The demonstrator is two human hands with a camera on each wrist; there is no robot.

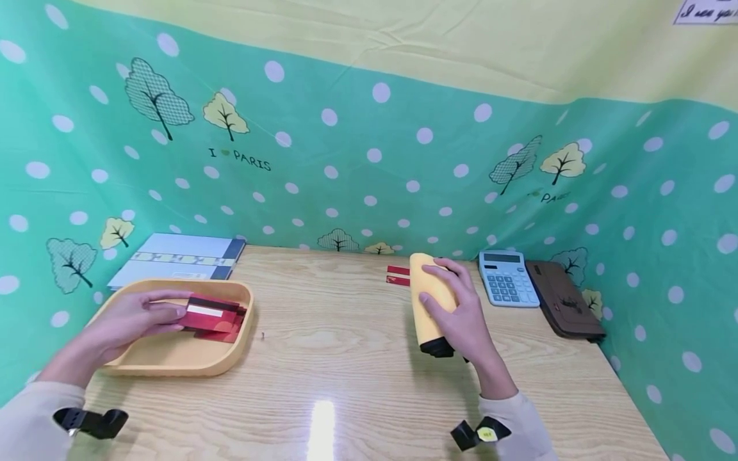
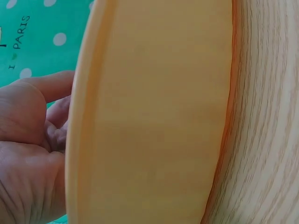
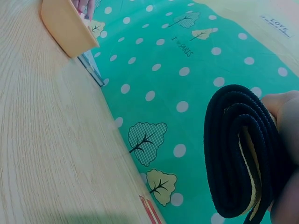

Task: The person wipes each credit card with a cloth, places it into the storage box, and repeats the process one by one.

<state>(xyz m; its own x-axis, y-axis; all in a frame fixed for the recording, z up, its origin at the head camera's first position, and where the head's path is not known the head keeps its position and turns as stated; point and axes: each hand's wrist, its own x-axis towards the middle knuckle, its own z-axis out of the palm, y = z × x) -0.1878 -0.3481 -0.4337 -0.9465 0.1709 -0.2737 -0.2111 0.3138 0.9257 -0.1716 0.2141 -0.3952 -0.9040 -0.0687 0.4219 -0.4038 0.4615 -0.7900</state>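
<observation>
My left hand pinches a red card with a dark stripe and a white strip, held over an oval yellow tray. More red cards lie in the tray under it. In the left wrist view, the tray wall hides the fingertips and the card. My right hand grips a rolled-up yellow cloth with a black end, raised over the table and tilted. From the right wrist view, its end shows several dark layers folded round a yellow inner face.
Two red strips or cards lie near the back edge, partly behind the roll. At the back right sit a blue calculator and a brown zipped case. A blue-and-white folder rests behind the tray. Green dotted curtain borders the table.
</observation>
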